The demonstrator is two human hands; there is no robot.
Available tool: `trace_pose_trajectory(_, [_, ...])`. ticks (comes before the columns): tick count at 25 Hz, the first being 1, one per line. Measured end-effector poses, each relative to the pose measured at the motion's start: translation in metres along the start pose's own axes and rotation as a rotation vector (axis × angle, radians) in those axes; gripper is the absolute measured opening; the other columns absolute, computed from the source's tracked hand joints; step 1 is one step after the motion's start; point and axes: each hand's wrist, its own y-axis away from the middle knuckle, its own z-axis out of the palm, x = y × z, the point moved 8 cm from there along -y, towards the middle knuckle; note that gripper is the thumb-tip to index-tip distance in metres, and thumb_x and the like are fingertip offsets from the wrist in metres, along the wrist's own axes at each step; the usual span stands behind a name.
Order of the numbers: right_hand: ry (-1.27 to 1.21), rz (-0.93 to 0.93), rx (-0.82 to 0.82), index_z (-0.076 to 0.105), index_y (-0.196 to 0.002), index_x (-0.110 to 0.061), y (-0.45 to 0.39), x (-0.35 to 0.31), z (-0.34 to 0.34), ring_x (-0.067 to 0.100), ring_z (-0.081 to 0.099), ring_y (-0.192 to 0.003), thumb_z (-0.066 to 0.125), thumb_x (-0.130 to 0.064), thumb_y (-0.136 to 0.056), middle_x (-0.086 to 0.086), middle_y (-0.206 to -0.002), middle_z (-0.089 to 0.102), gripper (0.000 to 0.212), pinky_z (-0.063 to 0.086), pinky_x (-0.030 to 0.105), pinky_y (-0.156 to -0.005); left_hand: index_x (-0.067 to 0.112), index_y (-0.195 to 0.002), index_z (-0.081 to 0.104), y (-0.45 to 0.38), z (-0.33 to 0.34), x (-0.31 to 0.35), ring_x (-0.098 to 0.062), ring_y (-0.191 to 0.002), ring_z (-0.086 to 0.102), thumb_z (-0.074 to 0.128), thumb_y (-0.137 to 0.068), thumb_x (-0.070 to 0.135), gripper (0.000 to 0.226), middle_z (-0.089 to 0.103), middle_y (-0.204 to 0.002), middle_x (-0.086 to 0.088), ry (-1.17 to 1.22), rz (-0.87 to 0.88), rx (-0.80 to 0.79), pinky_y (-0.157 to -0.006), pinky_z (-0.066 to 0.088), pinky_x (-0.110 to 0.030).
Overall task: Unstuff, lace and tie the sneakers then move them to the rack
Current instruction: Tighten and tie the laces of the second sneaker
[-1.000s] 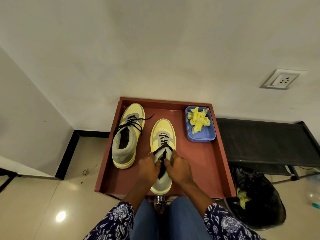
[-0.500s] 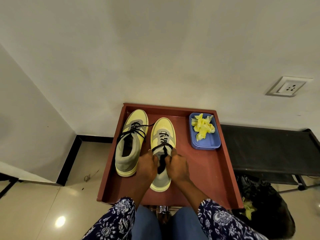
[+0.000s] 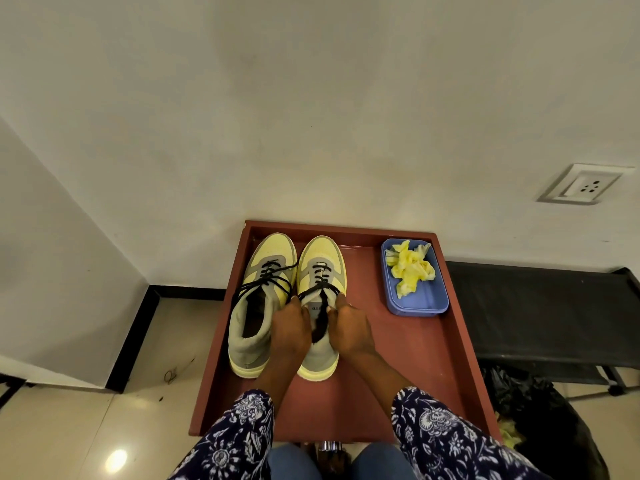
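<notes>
The left hand and right hand are gripping the right sneaker by its collar, fingers curled; the left sneaker is touching just beyond the left hand.

Both hands, the left hand and the right hand, have pushed the right sneaker farther from the person, so that it now stands side by side with the left sneaker, their toes level near the tray's far rim.
</notes>
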Motion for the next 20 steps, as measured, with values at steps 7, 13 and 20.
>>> trace_pose_trajectory(7, [-0.038,0.044,-0.060,0.034,-0.132,0.000,0.001,0.000,0.004,0.040,0.055,-0.109,0.036,-0.021,-0.098,0.025,-0.120,0.055,0.040,0.047,0.040,-0.087,-0.004,-0.108,0.053,0.000,0.004,0.001,-0.033,-0.100,0.059,0.039,-0.098,0.023,0.032,0.064,-0.107,-0.021,-0.045,-0.050,-0.097,-0.079,0.043,-0.033])
trace_pose_trajectory(13, [-0.144,0.151,-0.181,0.001,-0.146,-0.001,0.012,-0.003,0.014,0.041,0.023,-0.138,0.032,-0.021,-0.099,0.029,-0.151,0.013,0.060,0.028,0.041,-0.110,-0.005,-0.113,0.049,0.009,0.003,0.000,-0.032,-0.104,0.058,0.037,-0.098,0.020,0.031,0.063,-0.111,-0.019,-0.083,-0.068,-0.149,-0.081,0.039,-0.031])
trace_pose_trajectory(20, [-0.190,0.173,-0.184,0.000,-0.146,0.003,0.025,-0.007,0.010,0.037,0.007,-0.144,0.030,-0.025,-0.100,0.026,-0.154,0.001,0.061,0.020,0.036,-0.114,-0.003,-0.105,0.055,0.017,-0.005,0.000,-0.030,-0.102,0.058,0.042,-0.095,0.014,0.025,0.063,-0.110,-0.018,-0.020,-0.079,-0.108,-0.078,0.037,-0.028])
